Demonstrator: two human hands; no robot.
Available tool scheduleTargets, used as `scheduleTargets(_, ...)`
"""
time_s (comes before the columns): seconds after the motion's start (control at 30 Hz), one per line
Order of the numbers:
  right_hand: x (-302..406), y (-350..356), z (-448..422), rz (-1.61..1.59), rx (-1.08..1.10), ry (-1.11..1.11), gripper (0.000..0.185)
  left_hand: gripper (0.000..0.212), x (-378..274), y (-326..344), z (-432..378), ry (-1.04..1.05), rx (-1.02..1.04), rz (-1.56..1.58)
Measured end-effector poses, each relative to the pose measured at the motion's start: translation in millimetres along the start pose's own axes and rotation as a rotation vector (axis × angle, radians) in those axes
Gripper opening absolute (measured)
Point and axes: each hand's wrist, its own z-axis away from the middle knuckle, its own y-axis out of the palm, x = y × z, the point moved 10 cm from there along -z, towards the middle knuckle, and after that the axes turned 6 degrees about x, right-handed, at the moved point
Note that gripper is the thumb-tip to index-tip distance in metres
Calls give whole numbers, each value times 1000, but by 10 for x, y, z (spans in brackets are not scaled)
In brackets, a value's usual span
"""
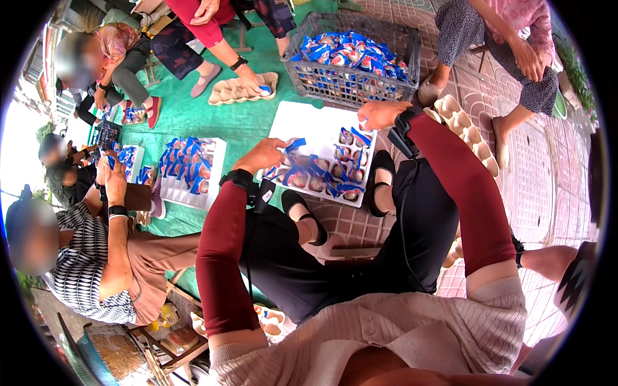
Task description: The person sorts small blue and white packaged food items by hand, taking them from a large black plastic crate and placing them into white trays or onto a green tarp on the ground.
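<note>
A white plastic tray (300, 118) lies before me, tilted in view. Egg-shaped pieces in clear and blue wrappers (316, 183) fill its near and right cells; its far left part is bare white. At the tray's left edge, my left hand (263, 155) has thumb and forefinger around a wrapped egg-shaped piece (295, 144), its blue end sticking out. My right hand (381, 115) is at the far right corner with curled fingers. A bit of a red-and-white wrapped piece (363, 124) shows at its fingertips; the rest is hidden by the hand.
Beyond the tray stands a black plastic crate (355, 91) of wrapped pieces. Another filled white tray (219, 149) lies left on the green sheet (246, 123). Pulp egg cartons (466, 125) lie right. Several people sit around; one person's hand (248, 81) reaches into a carton (224, 94).
</note>
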Motion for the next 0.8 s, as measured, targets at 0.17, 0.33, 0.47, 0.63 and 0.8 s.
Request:
scheduleTargets(0.17, -42, 106, -11, 68, 227, 128, 37, 43, 100, 17, -70, 25, -1, 10)
scheduleTargets(0.33, 5, 58, 108, 17, 262, 184, 40, 42, 69, 44, -46, -19, 33, 6)
scheduleTargets(0.47, 25, -46, 100, 2, 84, 123, 24, 43, 97, 58, -87, -20, 42, 30)
scheduleTargets(0.63, 185, -553, 300, -275, -133, 28, 39, 44, 105, 59, -101, -12, 35, 51)
scheduleTargets(0.8, 661, -1458, 1096, -956, -602, -269, 37, 48, 255, 102, -146, -43, 61, -12)
